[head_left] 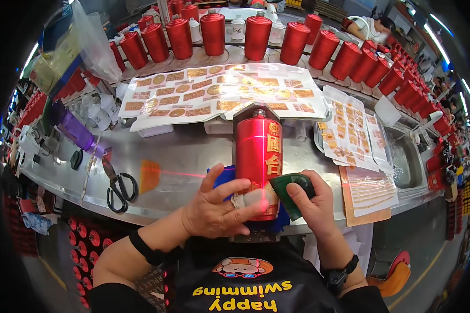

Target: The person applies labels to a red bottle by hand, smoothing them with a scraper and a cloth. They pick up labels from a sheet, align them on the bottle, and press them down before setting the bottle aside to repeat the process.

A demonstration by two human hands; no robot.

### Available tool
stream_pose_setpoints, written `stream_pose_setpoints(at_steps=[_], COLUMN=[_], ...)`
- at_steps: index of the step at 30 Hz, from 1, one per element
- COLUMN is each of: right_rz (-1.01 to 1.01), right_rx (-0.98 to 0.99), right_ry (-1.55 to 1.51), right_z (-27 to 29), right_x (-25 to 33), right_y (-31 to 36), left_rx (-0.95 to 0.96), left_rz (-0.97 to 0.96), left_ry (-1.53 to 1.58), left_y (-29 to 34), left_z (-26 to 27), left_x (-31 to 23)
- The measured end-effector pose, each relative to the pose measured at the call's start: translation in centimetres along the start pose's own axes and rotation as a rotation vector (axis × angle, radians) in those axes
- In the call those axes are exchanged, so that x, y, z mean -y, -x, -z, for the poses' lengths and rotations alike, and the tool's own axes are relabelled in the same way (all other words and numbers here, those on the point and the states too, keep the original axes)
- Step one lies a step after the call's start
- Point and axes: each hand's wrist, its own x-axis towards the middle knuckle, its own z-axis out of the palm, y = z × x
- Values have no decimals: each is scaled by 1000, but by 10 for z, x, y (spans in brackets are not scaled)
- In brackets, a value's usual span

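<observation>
Already bearing gold labels, the tall red metallic bottle is steadied by the left hand with open fingers while the right hand grips a dark green plastic scraper against its lower label, not yet pressed flat.

Left hand steadies red bottle; right hand presses green scraper.

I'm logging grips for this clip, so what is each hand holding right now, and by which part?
The right hand grips a dark green scraper by its rear end. The left hand presses its fingers on the red bottle's lower end.
</observation>
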Motion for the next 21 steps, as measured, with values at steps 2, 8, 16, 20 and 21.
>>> stream_pose_setpoints(at_steps=[2,8,16,20,21], right_rz=[-19,-45,657,699,713], right_rx=[-9,-21,337,269,269], right_ry=[16,5,341,429,459], right_z=[0,2,18,19,16], right_x=[-1,-6,-2,2,2], right_y=[0,-1,13,15,17], left_rx=[3,-8,-45,-30,-41], left_rz=[80,115,447,529,553], left_ry=[15,25,-101,-55,-36], left_y=[-5,-15,-11,-7,-5], left_z=[0,0,-15,-20,-20], left_x=[6,6,-29,-33,-34])
